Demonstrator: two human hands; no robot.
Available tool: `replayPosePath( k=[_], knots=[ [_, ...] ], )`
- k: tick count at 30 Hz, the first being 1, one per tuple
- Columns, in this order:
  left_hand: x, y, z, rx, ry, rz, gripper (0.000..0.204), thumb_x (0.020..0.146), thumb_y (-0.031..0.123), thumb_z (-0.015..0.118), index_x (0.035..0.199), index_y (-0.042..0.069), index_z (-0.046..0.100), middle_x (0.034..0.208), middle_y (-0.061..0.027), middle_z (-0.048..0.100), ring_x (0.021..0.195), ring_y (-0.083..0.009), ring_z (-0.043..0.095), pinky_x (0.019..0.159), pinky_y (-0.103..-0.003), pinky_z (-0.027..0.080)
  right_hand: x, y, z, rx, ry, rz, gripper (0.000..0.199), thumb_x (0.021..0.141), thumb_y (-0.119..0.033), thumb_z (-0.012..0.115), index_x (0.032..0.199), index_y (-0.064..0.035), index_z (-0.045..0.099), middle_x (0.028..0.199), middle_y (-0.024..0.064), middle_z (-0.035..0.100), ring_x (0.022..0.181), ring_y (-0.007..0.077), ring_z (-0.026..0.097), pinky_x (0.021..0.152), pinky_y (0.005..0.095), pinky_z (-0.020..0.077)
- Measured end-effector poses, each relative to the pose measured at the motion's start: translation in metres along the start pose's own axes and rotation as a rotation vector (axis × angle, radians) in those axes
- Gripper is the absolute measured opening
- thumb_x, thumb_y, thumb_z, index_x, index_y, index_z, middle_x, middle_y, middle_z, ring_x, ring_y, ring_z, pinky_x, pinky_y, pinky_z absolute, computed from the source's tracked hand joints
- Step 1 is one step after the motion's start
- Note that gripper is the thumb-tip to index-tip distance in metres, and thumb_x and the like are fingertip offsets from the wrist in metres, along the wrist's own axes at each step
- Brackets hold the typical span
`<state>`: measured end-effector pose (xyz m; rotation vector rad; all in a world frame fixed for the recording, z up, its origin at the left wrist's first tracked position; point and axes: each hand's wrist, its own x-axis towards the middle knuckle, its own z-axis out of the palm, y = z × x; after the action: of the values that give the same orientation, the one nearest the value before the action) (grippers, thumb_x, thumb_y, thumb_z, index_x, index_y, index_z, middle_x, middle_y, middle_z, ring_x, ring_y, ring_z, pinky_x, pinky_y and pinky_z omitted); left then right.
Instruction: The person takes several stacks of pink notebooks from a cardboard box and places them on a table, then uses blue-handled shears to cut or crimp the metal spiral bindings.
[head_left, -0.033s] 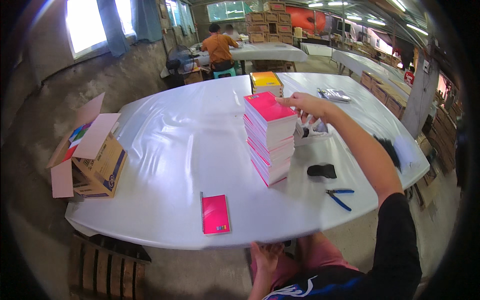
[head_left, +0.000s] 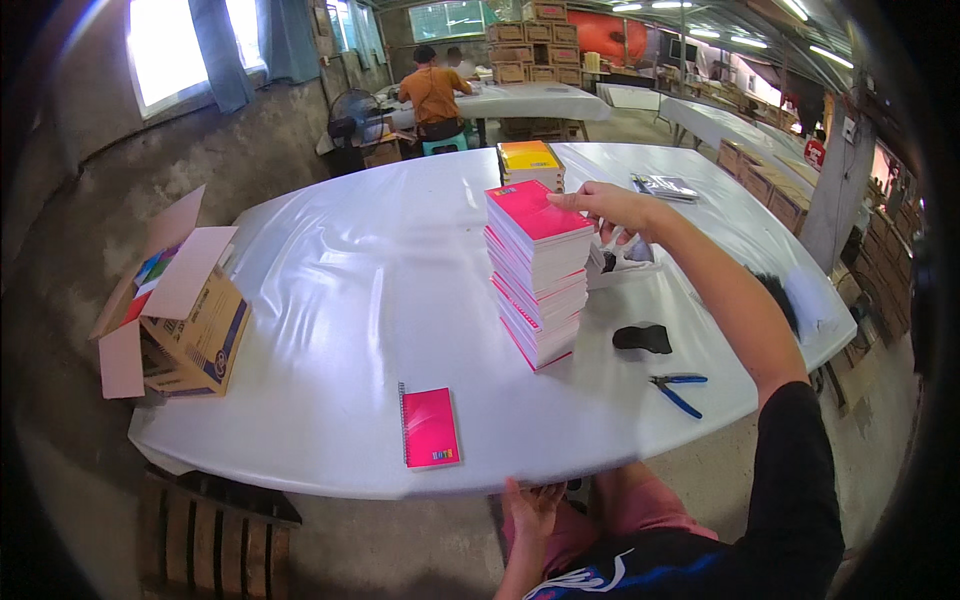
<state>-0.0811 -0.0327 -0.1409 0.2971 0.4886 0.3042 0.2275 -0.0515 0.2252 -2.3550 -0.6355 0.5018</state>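
Touching the top of a tall stack of pink notebooks (head_left: 540, 275), the right hand (head_left: 600, 207) is, in the head view, half curled, with a fingertip on the shiny cover and other fingers bent down by the stack's right side. I can't tell if it is pinching a notebook or just resting there. The left hand (head_left: 535, 508) is low, by the near edge of the white table (head_left: 330, 370), fingers apart, and I see nothing in it. The stack stands near the middle of the table, and its layers don't line up neatly. One pink notebook (head_left: 430, 428) lies alone, flat, near the front edge, with wire rings down its left side. One notebook should be light and a bit bendy, but the whole stack is likely heavy and could topple. Shiny covers may slide. A good hold would be thumb on top and fingers under an edge, away from the rings, which could bend.
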Motion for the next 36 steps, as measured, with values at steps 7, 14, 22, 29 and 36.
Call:
replayPosePath(
  k=[7, 14, 22, 29, 36],
  knots=[
    [0.013, -0.01, 0.001, 0.007, 0.152, 0.091, 0.068, 0.071, 0.044, 0.067, 0.128, 0.016, 0.041, 0.127, -0.0085, 0.045, 0.117, -0.0298, 0.044, 0.095, -0.047, 0.04, -0.002, -0.012, 0.006, -0.03, -0.01, 0.018, 0.07, 0.071, -0.065, 0.067, 0.109, -0.0065, 0.055, 0.087, 0.005, 0.057, 0.066, 0.0124, 0.054, 0.054, 0.031, 0.0437],
    [0.01, -0.014, 0.016, -0.049, 0.17, 0.114, 0.049, 0.071, 0.038, 0.068, 0.112, 0.014, 0.053, 0.11, -0.002, 0.058, 0.105, -0.0221, 0.053, 0.087, -0.038, 0.041, -0.006, -0.001, -0.01, -0.04, 0.369, -0.194, 0.043, 0.078, -0.033, 0.074, 0.103, -0.0053, 0.053, 0.089, 0.0079, 0.06, 0.076, 0.0148, 0.058, 0.062, 0.0302, 0.0476],
    [0.015, -0.016, -0.001, -0.035, 0.161, 0.11, 0.059, 0.069, 0.039, 0.068, 0.119, 0.013, 0.049, 0.118, -0.0047, 0.052, 0.112, -0.0255, 0.048, 0.095, -0.044, 0.038, -0.127, 0.074, 0.015, 0.037, 0.604, -0.513, 0.027, 0.075, -0.001, 0.072, 0.095, -0.0047, 0.054, 0.074, 0.0017, 0.059, 0.07, 0.0108, 0.059, 0.063, 0.0251, 0.0473],
    [-0.003, -0.006, 0.014, -0.024, 0.143, -0.003, 0.068, 0.072, 0.043, 0.067, 0.127, 0.011, 0.045, 0.127, -0.0082, 0.048, 0.12, -0.0273, 0.043, 0.102, -0.047, 0.033, -0.146, 0.185, 0.136, -0.17, 0.186, -0.399, 0.032, 0.07, 0.002, 0.059, 0.097, -0.0145, 0.062, 0.077, 0.0098, 0.065, 0.065, 0.0282, 0.064, 0.059, 0.0377, 0.0512],
    [-0.038, 0.021, 0.064, 1.359, -0.563, 0.362, 0.05, 0.078, 0.037, 0.068, 0.119, 0.01, 0.055, 0.12, -0.0099, 0.056, 0.116, -0.0287, 0.048, 0.102, -0.045, 0.031, -0.125, 0.208, 0.168, -0.115, 0.173, -0.609, 0.032, 0.072, -0.004, 0.061, 0.101, -0.0166, 0.061, 0.076, 0.011, 0.064, 0.067, 0.0323, 0.063, 0.059, 0.042, 0.0496]
  ],
)
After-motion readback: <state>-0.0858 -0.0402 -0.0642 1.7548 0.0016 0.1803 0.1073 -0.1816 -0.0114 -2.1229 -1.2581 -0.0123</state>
